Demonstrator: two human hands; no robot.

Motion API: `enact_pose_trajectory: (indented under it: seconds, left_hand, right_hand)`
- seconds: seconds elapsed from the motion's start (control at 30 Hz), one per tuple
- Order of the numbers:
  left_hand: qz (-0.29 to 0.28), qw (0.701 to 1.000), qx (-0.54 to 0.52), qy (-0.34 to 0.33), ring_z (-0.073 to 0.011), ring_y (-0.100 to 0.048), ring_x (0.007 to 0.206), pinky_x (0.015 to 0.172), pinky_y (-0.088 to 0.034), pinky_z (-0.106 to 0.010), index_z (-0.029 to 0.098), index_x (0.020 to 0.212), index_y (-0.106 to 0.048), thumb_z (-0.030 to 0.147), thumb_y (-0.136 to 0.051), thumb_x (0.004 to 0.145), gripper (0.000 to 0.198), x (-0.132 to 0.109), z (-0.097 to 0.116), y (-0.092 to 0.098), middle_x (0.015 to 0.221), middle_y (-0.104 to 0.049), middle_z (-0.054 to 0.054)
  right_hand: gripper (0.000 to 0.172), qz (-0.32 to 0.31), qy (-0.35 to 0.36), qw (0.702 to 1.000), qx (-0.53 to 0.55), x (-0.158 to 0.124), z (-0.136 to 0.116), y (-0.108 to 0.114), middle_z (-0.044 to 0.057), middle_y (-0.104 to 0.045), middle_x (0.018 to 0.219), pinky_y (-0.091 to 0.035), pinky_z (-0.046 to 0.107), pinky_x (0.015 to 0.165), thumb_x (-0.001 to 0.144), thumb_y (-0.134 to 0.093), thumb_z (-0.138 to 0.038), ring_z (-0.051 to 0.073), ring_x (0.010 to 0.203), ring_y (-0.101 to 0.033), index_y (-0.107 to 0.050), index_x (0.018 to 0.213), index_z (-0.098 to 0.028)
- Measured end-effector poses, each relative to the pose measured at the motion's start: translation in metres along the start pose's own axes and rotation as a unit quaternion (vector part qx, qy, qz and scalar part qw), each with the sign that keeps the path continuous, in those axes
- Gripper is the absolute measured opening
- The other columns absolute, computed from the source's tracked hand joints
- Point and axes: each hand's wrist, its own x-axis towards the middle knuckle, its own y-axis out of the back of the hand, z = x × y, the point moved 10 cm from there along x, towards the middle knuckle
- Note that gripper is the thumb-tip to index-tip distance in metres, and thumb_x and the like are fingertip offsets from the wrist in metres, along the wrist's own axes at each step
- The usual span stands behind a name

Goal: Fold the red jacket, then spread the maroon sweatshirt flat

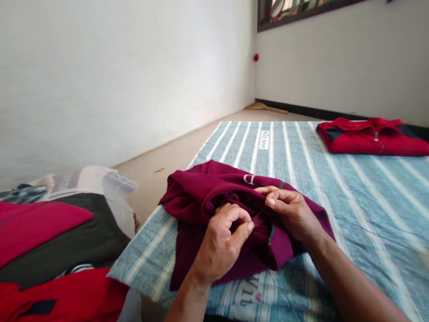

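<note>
A maroon jacket lies bunched up near the front of a blue-and-white striped sheet. A white letter shows on its cloth, and a grey zip edge runs near the opening. With thumb and forefinger my left hand pinches the cloth at the opening; its other fingers reach inside the fold and are partly hidden. On the right side of the same opening, my right hand is closed on the jacket's edge. The two hands are a short way apart.
A folded red jacket with dark shoulders lies at the far right of the sheet. Down on the left is a heap of clothes, red, dark green and white. White walls meet behind; a broom lies in that corner.
</note>
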Motion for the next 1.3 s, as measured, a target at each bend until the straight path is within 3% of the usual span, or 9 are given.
enact_pose_trajectory:
  seconds: [0.23, 0.47, 0.57, 0.67, 0.77, 0.83, 0.97, 1.1, 1.3]
  left_hand:
    - [-0.078, 0.995, -0.059, -0.022, -0.0148, -0.052, 0.072, 0.072, -0.040, -0.026, 0.017, 0.069, -0.056, 0.018, -0.057, 0.081, 0.013, 0.023, 0.017, 0.014, 0.070, -0.054, 0.000]
    - [-0.125, 0.987, -0.105, 0.003, -0.0152, -0.052, 0.071, 0.070, -0.041, -0.026, 0.017, 0.067, -0.057, 0.019, -0.057, 0.079, 0.012, 0.048, 0.000, -0.004, 0.071, -0.056, -0.001]
    - [-0.138, 0.982, -0.125, 0.013, -0.0151, -0.053, 0.070, 0.069, -0.041, -0.026, 0.017, 0.068, -0.057, 0.020, -0.058, 0.079, 0.012, 0.053, -0.011, -0.013, 0.071, -0.057, -0.001]
    - [-0.141, 0.980, -0.139, 0.020, -0.0153, -0.053, 0.070, 0.069, -0.042, -0.026, 0.016, 0.068, -0.058, 0.021, -0.059, 0.079, 0.012, 0.055, -0.021, -0.017, 0.071, -0.058, -0.001]
    - [-0.145, 0.978, -0.145, 0.027, -0.0156, -0.053, 0.070, 0.067, -0.042, -0.026, 0.016, 0.069, -0.059, 0.022, -0.060, 0.079, 0.012, 0.056, -0.027, -0.020, 0.071, -0.058, -0.002]
    - [-0.146, 0.978, -0.146, 0.028, -0.0160, -0.053, 0.071, 0.067, -0.043, -0.026, 0.016, 0.069, -0.060, 0.024, -0.060, 0.080, 0.014, 0.056, -0.029, -0.021, 0.071, -0.057, -0.002]
    - [-0.144, 0.978, -0.149, 0.025, -0.0163, -0.053, 0.073, 0.069, -0.043, -0.027, 0.017, 0.069, -0.060, 0.023, -0.060, 0.080, 0.013, 0.055, -0.030, -0.022, 0.071, -0.055, -0.002]
    - [-0.145, 0.980, -0.136, 0.028, -0.0165, -0.053, 0.073, 0.070, -0.043, -0.027, 0.017, 0.068, -0.059, 0.023, -0.060, 0.078, 0.012, 0.053, -0.031, -0.022, 0.070, -0.056, -0.001]
    - [-0.163, 0.982, -0.091, 0.022, -0.0176, -0.057, 0.077, 0.073, -0.044, -0.027, 0.019, 0.073, -0.063, 0.020, -0.062, 0.075, 0.002, 0.052, -0.030, -0.027, 0.074, -0.061, 0.000]
  right_hand:
    - [0.012, 0.013, 0.011, 0.999, 0.045, -0.003, -0.016, -0.009, 0.001, -0.065, 0.115, -0.046, 0.032, 0.086, 0.075, -0.075, -0.028, 0.018, 0.098, -0.060, -0.069, 0.066, -0.022]
    - [0.013, 0.104, 0.031, 0.988, -0.108, 0.004, -0.014, 0.025, 0.004, -0.068, 0.108, -0.048, 0.034, 0.084, 0.078, -0.071, -0.034, 0.020, 0.094, -0.062, -0.069, 0.074, -0.022]
    - [0.012, 0.160, 0.083, 0.952, -0.248, -0.002, -0.029, 0.035, 0.005, -0.068, 0.102, -0.049, 0.037, 0.084, 0.082, -0.067, -0.035, 0.023, 0.095, -0.063, -0.068, 0.082, -0.023]
    - [0.012, 0.194, 0.204, 0.882, -0.378, -0.016, -0.065, 0.026, 0.005, -0.066, 0.107, -0.049, 0.040, 0.088, 0.085, -0.062, -0.025, 0.023, 0.100, -0.062, -0.066, 0.095, -0.027]
    - [0.022, 0.110, 0.295, 0.819, -0.479, -0.024, -0.085, -0.007, 0.006, -0.063, 0.117, -0.044, 0.047, 0.099, 0.085, -0.060, -0.017, 0.026, 0.115, -0.055, -0.065, 0.104, -0.028]
    - [0.024, 0.028, 0.291, 0.807, -0.513, -0.022, -0.077, -0.026, 0.008, -0.059, 0.125, -0.042, 0.049, 0.103, 0.086, -0.059, -0.018, 0.028, 0.125, -0.047, -0.063, 0.108, -0.027]
    - [0.016, -0.037, 0.251, 0.823, -0.508, -0.017, -0.057, -0.037, 0.008, -0.056, 0.129, -0.039, 0.048, 0.108, 0.088, -0.057, -0.017, 0.027, 0.132, -0.040, -0.064, 0.101, -0.023]
    - [0.016, -0.040, 0.243, 0.847, -0.470, -0.016, -0.052, -0.037, 0.007, -0.059, 0.125, -0.040, 0.047, 0.107, 0.087, -0.054, -0.010, 0.026, 0.129, -0.043, -0.062, 0.093, -0.023]
    - [0.020, -0.038, 0.233, 0.850, -0.471, -0.016, -0.048, -0.032, 0.008, -0.057, 0.127, -0.040, 0.048, 0.107, 0.082, -0.054, -0.004, 0.027, 0.128, -0.044, -0.059, 0.089, -0.022]
